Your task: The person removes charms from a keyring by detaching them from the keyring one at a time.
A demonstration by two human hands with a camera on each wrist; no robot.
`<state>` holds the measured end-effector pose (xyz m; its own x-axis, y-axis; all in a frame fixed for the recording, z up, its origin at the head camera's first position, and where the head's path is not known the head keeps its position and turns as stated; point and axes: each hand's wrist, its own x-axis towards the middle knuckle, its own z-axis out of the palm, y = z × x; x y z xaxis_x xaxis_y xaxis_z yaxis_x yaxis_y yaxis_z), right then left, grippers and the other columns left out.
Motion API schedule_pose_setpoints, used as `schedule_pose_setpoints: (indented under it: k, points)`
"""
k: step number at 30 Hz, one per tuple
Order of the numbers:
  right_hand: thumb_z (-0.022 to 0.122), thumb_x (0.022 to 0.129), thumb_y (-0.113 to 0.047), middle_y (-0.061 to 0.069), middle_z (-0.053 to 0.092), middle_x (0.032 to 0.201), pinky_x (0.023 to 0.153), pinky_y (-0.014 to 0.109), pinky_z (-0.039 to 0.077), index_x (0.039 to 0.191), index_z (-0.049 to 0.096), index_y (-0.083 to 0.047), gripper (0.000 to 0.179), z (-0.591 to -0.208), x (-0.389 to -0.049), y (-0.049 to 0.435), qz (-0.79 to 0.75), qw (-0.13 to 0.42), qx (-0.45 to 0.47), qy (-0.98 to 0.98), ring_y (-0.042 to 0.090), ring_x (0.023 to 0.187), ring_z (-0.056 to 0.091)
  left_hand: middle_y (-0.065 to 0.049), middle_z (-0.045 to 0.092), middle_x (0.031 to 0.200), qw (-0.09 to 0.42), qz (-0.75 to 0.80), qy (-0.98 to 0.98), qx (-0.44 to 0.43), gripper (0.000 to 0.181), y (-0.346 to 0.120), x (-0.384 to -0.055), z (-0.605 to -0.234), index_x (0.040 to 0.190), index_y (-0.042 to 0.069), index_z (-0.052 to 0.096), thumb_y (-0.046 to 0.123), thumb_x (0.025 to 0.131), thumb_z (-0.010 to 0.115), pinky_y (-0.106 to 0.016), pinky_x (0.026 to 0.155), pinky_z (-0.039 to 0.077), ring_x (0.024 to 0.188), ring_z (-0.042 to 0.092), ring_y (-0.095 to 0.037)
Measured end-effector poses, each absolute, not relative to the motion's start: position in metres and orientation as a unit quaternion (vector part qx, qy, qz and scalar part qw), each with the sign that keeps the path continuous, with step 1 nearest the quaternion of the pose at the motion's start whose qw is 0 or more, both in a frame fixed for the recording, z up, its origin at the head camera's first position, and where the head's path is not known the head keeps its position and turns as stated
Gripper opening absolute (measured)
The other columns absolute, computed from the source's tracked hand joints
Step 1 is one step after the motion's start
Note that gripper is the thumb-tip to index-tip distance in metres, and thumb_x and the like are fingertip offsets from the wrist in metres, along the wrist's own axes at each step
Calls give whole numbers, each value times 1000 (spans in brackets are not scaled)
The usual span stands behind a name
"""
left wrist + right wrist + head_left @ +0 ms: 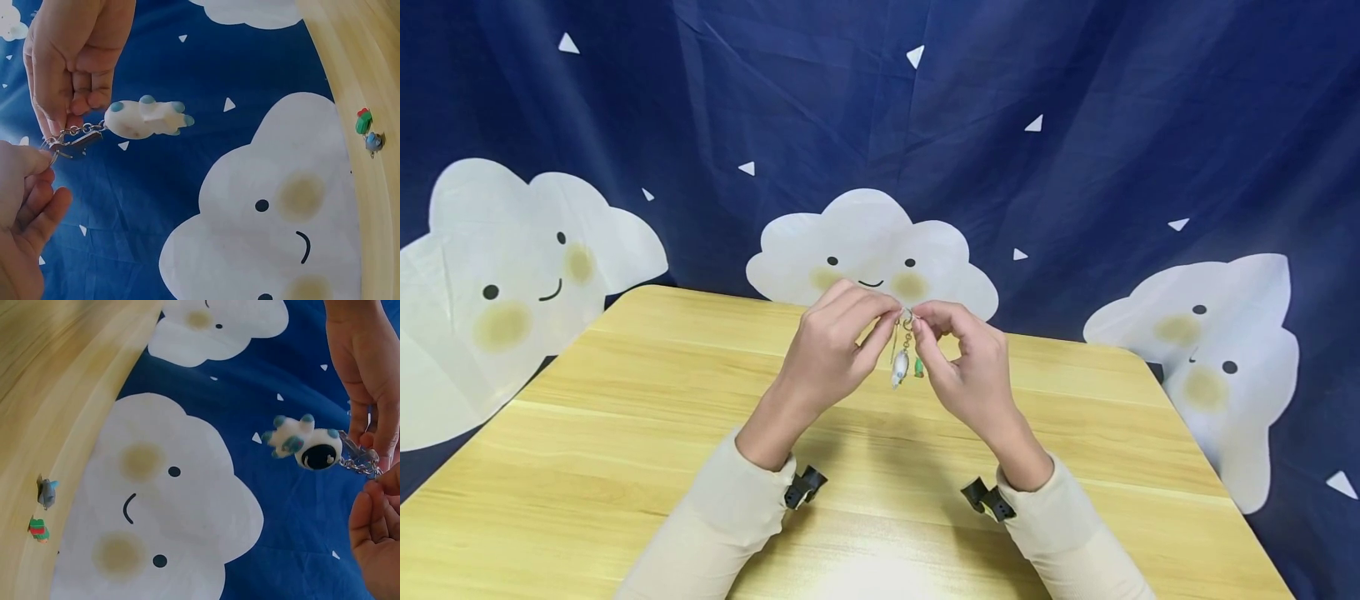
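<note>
A white astronaut keychain [306, 444] with a black visor and teal hands and feet hangs from a silver chain and split ring. My left hand [831, 346] pinches the ring from the left. From the right, my right hand [973, 367] pinches at the same ring, thumb against fingertips. The hands nearly meet above the table, and their fingertips hide part of the ring. In the left wrist view the charm's back [147, 119] shows, with a narrow metal piece beside the chain.
On the wooden table [625, 450] lie a small green and red figure [364, 122] and a small grey-blue figure [374, 142], close together. A dark blue curtain [820, 100] printed with clouds hangs behind the table. Each sleeve carries a black wrist camera.
</note>
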<state>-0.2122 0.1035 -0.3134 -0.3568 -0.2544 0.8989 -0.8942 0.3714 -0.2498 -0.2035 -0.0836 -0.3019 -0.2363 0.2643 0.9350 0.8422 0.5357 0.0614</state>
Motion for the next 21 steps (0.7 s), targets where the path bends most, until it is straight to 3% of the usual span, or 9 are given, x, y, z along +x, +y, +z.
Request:
schedule_pose_setpoints:
  k: [21]
  points:
    - [65, 89, 8, 8, 63, 74, 54, 25, 45, 91, 72, 1, 10, -316, -215, 104, 333, 429, 401, -738, 18, 65, 57, -6, 73, 89, 436, -255, -784, -362, 6, -83, -204, -307, 92, 6, 72, 0, 92, 72, -32, 73, 54, 84, 63, -22]
